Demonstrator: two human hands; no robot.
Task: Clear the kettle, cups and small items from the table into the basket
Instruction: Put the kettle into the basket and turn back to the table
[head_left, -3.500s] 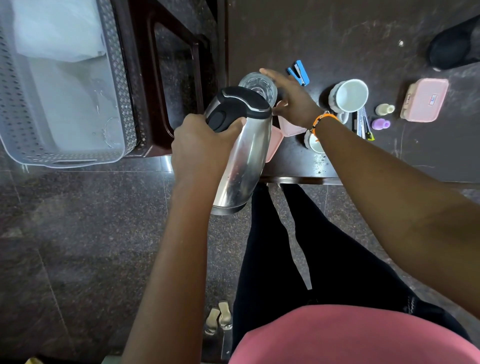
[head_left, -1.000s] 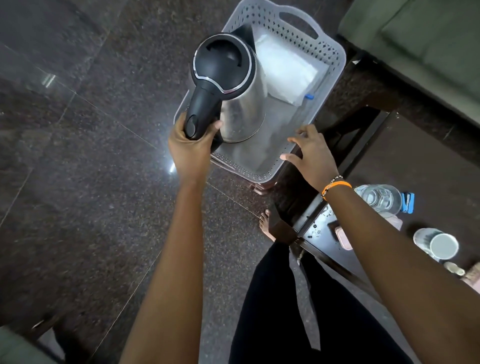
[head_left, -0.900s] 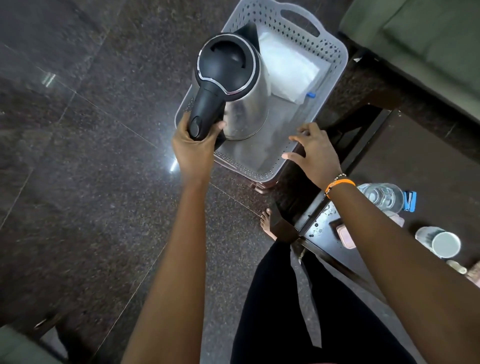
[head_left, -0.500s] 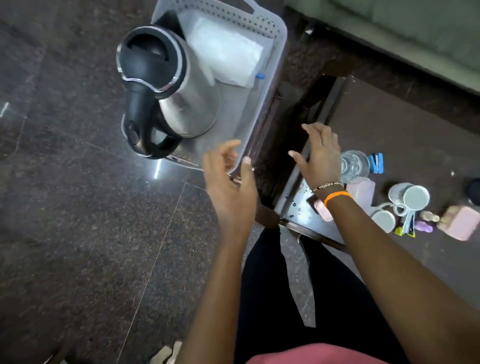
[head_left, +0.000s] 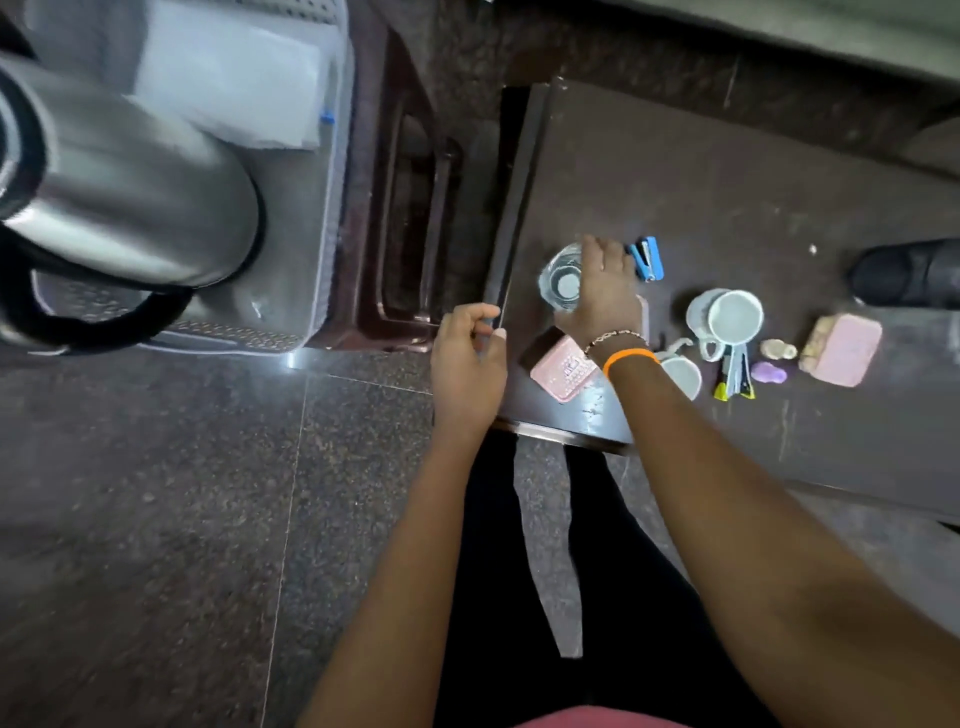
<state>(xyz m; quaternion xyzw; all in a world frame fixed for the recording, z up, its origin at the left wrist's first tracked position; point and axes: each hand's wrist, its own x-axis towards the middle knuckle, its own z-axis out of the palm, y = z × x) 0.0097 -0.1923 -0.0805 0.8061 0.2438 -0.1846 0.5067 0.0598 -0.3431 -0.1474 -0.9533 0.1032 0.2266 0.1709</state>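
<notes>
The steel kettle (head_left: 130, 192) with its black handle stands in the grey basket (head_left: 335, 218) at the left. On the dark table (head_left: 727, 171) my right hand (head_left: 605, 296) reaches over a clear glass (head_left: 561, 278), fingers stretched along its right side; whether it grips the glass is hidden. My left hand (head_left: 467, 364) hovers at the table's left edge, fingers loosely curled, holding nothing. Two white cups (head_left: 727, 317) (head_left: 683, 376), a blue stapler (head_left: 648, 258) and a pink box (head_left: 563, 370) lie around the right hand.
A white folded cloth (head_left: 228, 78) lies in the basket, which sits on a dark wooden stool (head_left: 410, 218). Another pink box (head_left: 844, 349), a purple item (head_left: 769, 372), a cream item (head_left: 777, 349), sachets (head_left: 733, 375) and a black object (head_left: 909, 273) are on the table's right.
My left hand set the kettle down in the basket and let go, then drew back to the table's edge. My right hand moved onto the clear glass. My head turned toward the table.
</notes>
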